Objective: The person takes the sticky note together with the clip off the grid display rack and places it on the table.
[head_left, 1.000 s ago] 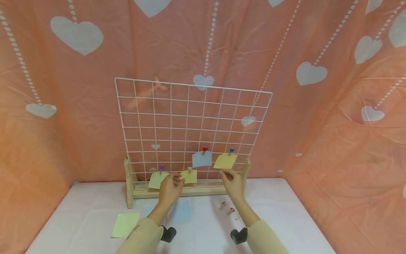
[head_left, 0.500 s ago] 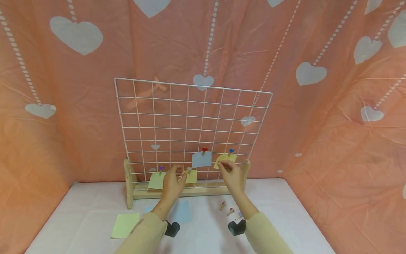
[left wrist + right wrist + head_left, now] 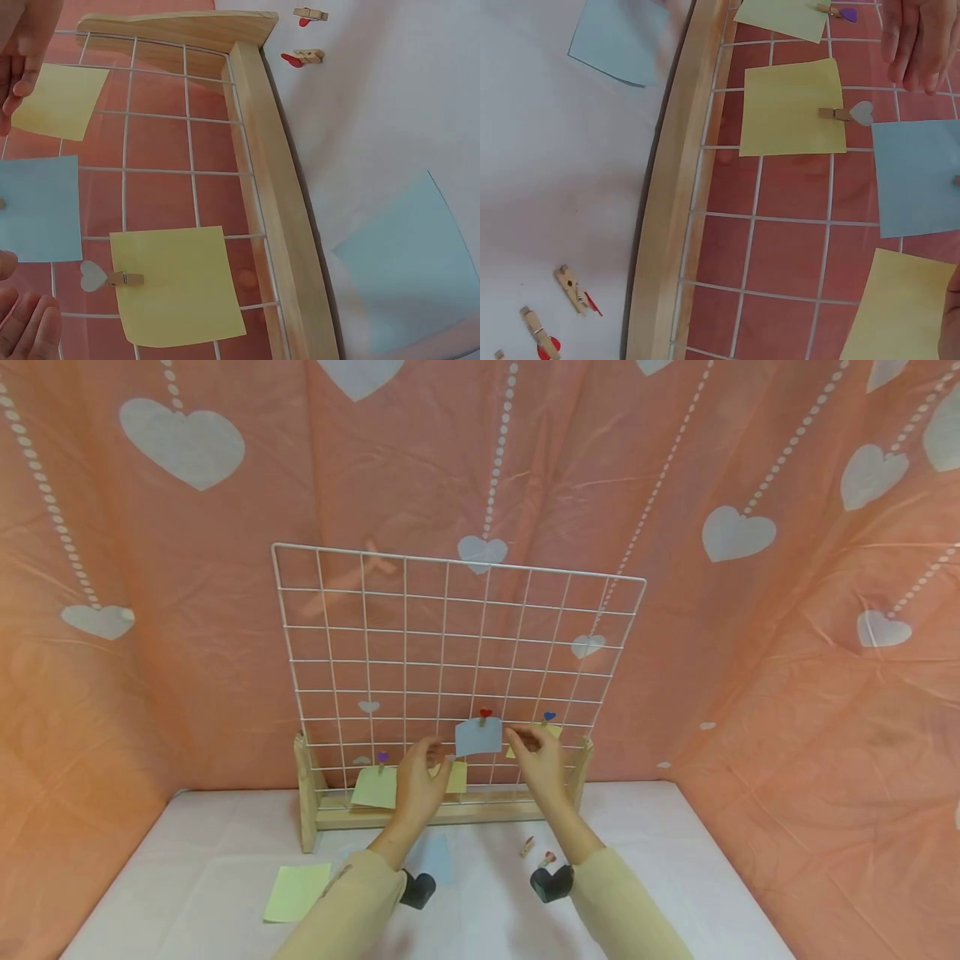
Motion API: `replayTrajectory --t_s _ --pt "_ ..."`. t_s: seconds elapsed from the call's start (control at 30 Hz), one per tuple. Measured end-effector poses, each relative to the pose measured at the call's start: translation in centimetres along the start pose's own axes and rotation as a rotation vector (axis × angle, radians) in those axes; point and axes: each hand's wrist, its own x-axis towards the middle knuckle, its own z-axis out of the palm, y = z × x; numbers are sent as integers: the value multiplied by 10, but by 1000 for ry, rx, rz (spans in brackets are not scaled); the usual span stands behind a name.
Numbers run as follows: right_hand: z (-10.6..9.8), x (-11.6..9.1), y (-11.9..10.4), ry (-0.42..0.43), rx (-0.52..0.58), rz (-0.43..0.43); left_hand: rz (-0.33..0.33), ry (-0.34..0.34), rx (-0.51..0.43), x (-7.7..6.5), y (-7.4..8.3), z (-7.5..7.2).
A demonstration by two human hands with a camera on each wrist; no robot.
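Observation:
A blue sticky note hangs on the white wire grid from a small peg with a red heart. Just left of and below this note is my left hand, fingers loosely bent and holding nothing. My right hand is by the note's right edge, fingers loosely bent, partly covering a yellow note under a blue-heart peg. Lower down, a second yellow note hangs from a white-heart peg, partly behind my left hand in the head view. A pale green note hangs under a purple-heart peg.
The grid stands in a wooden base on a white-covered table. Loose pegs with red hearts lie at front right. A green note and a blue note lie on the table, left and middle. An orange curtain hangs behind.
Both hands have risen toward the hanging blue note, the left also drifting right. My right hand has moved up from below the right yellow note to cover part of it.

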Motion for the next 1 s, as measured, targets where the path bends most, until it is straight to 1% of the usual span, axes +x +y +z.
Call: replayTrajectory --t_s 0.2,0.33,0.5,0.67,0.8,0.9,1.0 --pt "5 5 -5 7 14 -50 -3 -25 4 3 5 2" --pt "9 7 -10 -10 23 -55 -15 -44 21 5 7 3" --pt "13 10 -13 -23 -11 -57 -20 -54 40 8 10 6" --pt "15 11 -17 -80 18 -50 -23 -56 12 9 14 9" --pt "16 14 -18 -143 -3 -86 -19 -46 17 10 16 10" --pt "17 15 -17 -189 -29 -145 -18 -31 32 10 16 11" --pt "17 15 -18 -206 -46 -208 -26 -14 34 11 15 13"
